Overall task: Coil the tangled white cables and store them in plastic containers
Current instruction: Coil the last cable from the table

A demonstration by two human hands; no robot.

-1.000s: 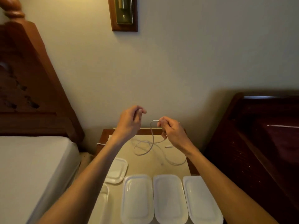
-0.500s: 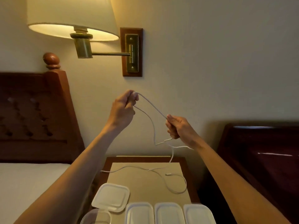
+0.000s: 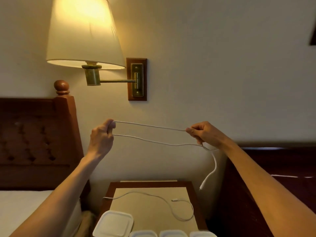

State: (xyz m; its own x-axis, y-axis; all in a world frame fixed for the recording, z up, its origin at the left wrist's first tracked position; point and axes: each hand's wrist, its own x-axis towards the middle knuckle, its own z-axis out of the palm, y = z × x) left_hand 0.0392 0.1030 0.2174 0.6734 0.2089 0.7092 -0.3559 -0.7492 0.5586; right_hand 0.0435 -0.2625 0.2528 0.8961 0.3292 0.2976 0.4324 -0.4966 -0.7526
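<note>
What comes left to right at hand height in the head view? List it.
Dark wooden headboard → left hand → white cable stretched in two strands → right hand → cable's dangling plug end.

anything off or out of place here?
Minor: the second white cable sprawls loose across the nightstand, one end overhanging its left edge. One lid sits askew beside the row of containers. No damage visible.

White cables [image 3: 153,127], cream lampshade [image 3: 85,31], reddish-brown headboard [image 3: 34,134], brass fittings [image 3: 136,79].
</note>
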